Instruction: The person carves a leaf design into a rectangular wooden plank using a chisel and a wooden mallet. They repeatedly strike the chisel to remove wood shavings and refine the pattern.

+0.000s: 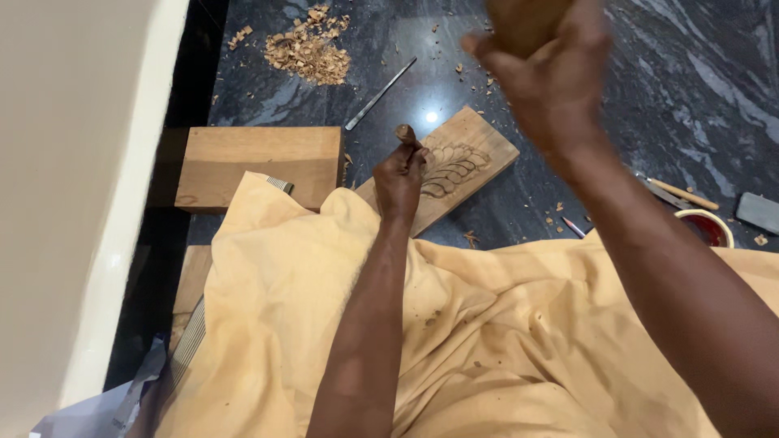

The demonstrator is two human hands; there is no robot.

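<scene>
L hand fisted low; R hand raised, clenched

Yellow cloth, dark veined floor

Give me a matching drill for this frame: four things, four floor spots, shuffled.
Things:
1 wood shavings
2 carved board
3 plain block
4 red-filled bowl

Places:
A right edge, beside the cloth
B top left of the dark floor
C under the left hand's tool
D left of the carved board, partly under the cloth

Pairs: 1-B, 2-C, 3-D, 4-A
</scene>
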